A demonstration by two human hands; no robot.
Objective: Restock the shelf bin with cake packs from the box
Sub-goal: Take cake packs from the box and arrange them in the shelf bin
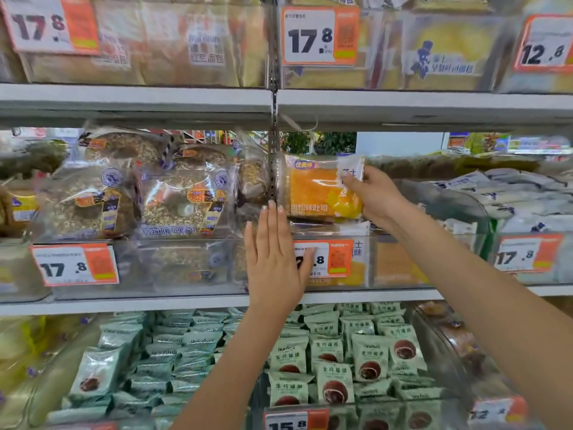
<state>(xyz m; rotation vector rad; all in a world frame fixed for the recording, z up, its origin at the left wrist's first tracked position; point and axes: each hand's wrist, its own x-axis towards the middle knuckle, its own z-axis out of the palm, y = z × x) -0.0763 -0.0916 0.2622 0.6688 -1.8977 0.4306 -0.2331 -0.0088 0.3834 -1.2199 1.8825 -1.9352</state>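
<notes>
Item: cake pack (pixel 322 189), orange, clear wrapper. Location: above the shelf bin (pixel 369 259), over its rim and just right of the metal upright (pixel 273 169). I read it as mid-placement, not yet settled.

Item: right hand (pixel 376 195). Fingers and thumb clamped on the pack's right end, the thumb over its white corner. The pack hangs from that one end.

Item: left hand (pixel 274 259). Flat, fingers straight and together, holding nothing; it lies in front of the bin's clear front, below the pack, fingertips near the upright. It covers part of the orange price tag (pixel 328 259).

Item: stock already in the bin. At least one pack lies directly under the held one.

Item: box. Not in view from where I watch.

Risks, as I judge them:
- One-end grip on slick film: the free left end may droop and catch on the upright or the bin rim, tipping the pack out forward.
- Releasing too high lets it slide off the pack beneath.
- The grain-bread packs (pixel 186 200) left of the upright lean close; a nudge could spill them.
- The left hand's pressure may knock the tag loose.
</notes>
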